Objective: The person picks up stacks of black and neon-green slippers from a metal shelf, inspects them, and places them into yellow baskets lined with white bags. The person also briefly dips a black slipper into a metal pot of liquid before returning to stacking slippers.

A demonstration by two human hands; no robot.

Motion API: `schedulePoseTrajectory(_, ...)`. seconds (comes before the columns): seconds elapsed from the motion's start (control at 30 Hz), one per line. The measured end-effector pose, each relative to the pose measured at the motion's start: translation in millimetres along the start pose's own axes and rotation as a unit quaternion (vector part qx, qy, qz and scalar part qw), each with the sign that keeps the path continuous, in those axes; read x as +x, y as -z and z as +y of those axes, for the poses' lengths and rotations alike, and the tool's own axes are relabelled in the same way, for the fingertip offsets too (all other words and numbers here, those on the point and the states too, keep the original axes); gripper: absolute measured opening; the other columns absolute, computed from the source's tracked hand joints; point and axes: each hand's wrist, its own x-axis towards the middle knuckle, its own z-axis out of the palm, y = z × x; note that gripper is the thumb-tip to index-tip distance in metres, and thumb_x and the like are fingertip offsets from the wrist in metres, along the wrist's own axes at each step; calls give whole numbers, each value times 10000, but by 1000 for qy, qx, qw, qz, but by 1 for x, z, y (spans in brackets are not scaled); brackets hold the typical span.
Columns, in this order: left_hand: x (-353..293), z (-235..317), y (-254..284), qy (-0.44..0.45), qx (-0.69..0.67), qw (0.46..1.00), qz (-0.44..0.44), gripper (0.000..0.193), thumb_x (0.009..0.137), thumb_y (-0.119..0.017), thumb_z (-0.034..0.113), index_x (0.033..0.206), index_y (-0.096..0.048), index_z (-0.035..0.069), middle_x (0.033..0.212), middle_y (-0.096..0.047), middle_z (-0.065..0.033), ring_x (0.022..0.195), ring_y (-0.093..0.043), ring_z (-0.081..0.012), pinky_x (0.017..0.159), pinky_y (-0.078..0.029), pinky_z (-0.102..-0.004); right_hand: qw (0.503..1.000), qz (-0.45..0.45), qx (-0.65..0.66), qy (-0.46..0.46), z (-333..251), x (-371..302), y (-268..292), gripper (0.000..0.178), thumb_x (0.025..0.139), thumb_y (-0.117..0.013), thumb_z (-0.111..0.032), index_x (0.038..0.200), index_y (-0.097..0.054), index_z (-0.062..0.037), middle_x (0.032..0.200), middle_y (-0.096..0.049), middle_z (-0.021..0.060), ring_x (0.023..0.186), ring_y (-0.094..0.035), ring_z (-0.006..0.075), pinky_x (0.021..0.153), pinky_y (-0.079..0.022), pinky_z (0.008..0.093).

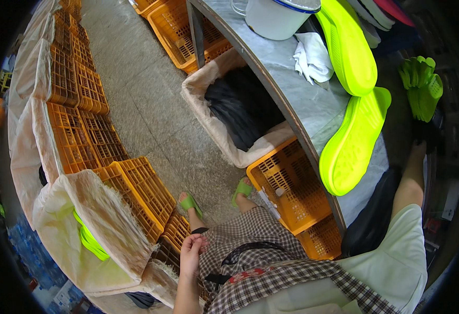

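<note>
My left hand [193,249] hangs beside my checked apron [240,235], its fingers curled in and no object visible in them. At the right my bare forearm reaches away past the table, and my right hand [422,144] fades into shadow, its fingers hidden. Just beyond it is a cluster of neon-green foam pieces [422,94]; whether I touch it I cannot tell. On the grey tabletop [313,112] lie two large neon-green shoe soles [352,144], end to end along the right edge.
A white bucket [276,20] and crumpled white cloth [314,55] sit on the table. Under its metal edge are a cloth-lined bin [195,94] with dark contents and orange crates [292,183]. More crates [91,136] and cloth-lined bins [104,209] line the left of the floor.
</note>
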Motion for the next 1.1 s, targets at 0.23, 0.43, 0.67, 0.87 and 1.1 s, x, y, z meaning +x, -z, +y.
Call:
schedulePoseTrajectory(0.23, -11, 30, 17, -38, 2, 999, -28, 118, 935, -531, 136, 1036, -554, 80, 963, -637, -45, 815, -614, -105, 690, -477, -249, 992, -39, 97, -73, -48, -42, -10, 330, 845, -566, -237, 1103, -590, -34, 1080, -599, 135, 967, -566, 294, 767, -514, 390)
schedulePoseTrajectory(0.43, -15, 65, 62, -125, 96, 984, -81, 167, 940, -521, 147, 1071, -546, 46, 980, -618, -36, 873, -597, -121, 743, -457, -237, 990, -37, 89, -102, -114, -220, -92, 334, 892, -524, -171, 1186, -553, -15, 1216, -545, 129, 1082, -532, 300, 775, -539, 379)
schedulePoseTrajectory(0.67, 5, 114, 111, -262, 152, 939, -162, 238, 886, -602, 149, 1078, -554, 18, 946, -611, -43, 895, -583, -130, 765, -475, -259, 846, 187, 363, -343, -190, -449, -139, 213, 796, -633, -92, 980, -631, 16, 1110, -577, 111, 913, -602, 256, 725, -589, 401)
schedulePoseTrajectory(0.87, 0, 148, 91, -370, 194, 876, -242, 293, 874, -634, 197, 1113, -556, 46, 986, -626, -61, 919, -598, -146, 782, -492, -279, 843, -240, 265, -403, -219, -574, -34, 254, 747, -590, -5, 982, -524, 67, 858, -537, 165, 823, -566, 261, 764, -535, 333)
schedulePoseTrajectory(1.1, -72, 190, 23, -442, 211, 768, -413, 475, 876, -628, 197, 1269, -429, 19, 1260, -482, -138, 1062, -571, -214, 826, -507, -304, 809, -420, 198, -361, -236, -725, 85, 536, 855, -549, -66, 1343, -338, 10, 1317, -397, 198, 1163, -451, 327, 900, -533, 397)
